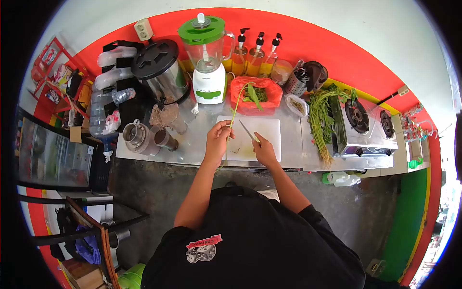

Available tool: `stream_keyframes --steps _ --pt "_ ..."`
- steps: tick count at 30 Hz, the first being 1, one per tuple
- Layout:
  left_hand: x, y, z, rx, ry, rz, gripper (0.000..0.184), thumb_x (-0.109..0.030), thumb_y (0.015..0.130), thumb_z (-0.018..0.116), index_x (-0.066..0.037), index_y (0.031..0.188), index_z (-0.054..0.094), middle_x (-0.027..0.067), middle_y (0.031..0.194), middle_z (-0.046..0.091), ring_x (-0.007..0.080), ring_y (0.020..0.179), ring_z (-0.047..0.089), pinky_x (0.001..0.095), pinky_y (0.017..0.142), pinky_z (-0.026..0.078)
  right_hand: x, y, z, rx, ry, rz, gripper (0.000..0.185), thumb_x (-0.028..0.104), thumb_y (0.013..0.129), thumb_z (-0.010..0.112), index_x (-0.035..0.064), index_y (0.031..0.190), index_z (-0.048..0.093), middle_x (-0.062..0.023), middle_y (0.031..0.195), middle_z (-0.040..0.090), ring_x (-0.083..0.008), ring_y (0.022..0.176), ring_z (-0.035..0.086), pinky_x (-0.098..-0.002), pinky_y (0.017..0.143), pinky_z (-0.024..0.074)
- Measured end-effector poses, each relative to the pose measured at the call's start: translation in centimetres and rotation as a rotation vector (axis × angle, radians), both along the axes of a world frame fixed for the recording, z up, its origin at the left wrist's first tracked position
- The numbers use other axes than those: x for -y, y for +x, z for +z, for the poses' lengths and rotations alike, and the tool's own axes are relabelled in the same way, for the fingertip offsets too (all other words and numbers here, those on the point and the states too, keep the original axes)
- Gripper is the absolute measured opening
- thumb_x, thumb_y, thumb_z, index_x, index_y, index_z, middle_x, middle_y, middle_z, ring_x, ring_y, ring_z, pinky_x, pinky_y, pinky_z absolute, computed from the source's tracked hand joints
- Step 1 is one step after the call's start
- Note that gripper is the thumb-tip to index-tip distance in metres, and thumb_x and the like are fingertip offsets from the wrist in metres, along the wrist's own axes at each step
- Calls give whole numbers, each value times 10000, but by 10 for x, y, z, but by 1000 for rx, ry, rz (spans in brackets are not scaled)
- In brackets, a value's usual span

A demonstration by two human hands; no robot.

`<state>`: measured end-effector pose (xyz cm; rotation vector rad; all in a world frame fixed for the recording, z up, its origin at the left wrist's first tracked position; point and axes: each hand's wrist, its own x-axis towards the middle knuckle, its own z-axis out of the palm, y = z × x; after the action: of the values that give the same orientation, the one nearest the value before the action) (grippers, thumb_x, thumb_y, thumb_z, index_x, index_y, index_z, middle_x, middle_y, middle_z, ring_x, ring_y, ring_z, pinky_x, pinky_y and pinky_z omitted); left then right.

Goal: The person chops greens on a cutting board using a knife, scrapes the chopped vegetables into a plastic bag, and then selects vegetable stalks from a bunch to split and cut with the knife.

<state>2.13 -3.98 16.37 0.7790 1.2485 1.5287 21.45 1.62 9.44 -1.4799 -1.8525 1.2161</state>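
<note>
My left hand (219,141) is closed around a long green leafy stem (235,111), held upright over the left edge of the white cutting board (270,130). The stem's top bends over towards a red plastic bag (265,107), where a large leaf (253,95) hangs above chopped greens. In my right hand (264,148) is a knife (246,129), its blade slanting up and left towards the stem. Blade and stem look apart. A few small dark scraps (236,151) lie on the board between my hands.
A bundle of leafy stems (321,123) lies right of the board, beside a gas stove (368,130). Behind stand a blender (208,72) and several pump bottles (253,60). On the left are a steel container (161,72), cups (163,138) and a metal-topped jar (136,136).
</note>
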Motion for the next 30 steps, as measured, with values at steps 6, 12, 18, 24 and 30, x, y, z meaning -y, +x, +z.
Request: stream_keyframes --steps 6,12,18,24,30 --pt "0 5 2 116 -35 11 171 -165 1022 586 -34 1104 660 -2 857 621 89 785 587 251 721 449 -1 9 11 -21 -31 -27 508 219 987 590 -39 1414 496 -146 717 676 -236 635 636 -371 659 505" --pt "-1 5 10 130 40 -28 137 -129 1008 606 -19 1073 654 55 950 694 106 813 611 256 751 482 9 13 55 -192 -6 -85 414 210 994 586 -26 1333 559 -103 667 632 -151 601 576 -311 606 466" --pt "-2 8 27 88 52 -32 212 -38 965 641 22 1169 646 81 954 714 140 851 682 264 784 540 26 1 105 -287 281 -66 282 107 984 586 19 1251 568 -72 594 498 -139 538 486 -317 529 383" --pt "-4 8 29 -62 74 -36 280 -26 929 688 42 1197 648 82 946 726 132 838 685 261 786 552 29 -19 142 -101 492 112 402 151 960 617 79 1352 560 -197 770 666 -387 694 653 -447 634 496" --pt "-2 7 28 -124 125 -34 225 22 925 668 60 1147 662 69 959 704 121 890 664 265 821 557 31 -30 142 -135 507 104 447 112 971 607 61 1409 535 -140 661 575 -259 548 545 -372 568 431"
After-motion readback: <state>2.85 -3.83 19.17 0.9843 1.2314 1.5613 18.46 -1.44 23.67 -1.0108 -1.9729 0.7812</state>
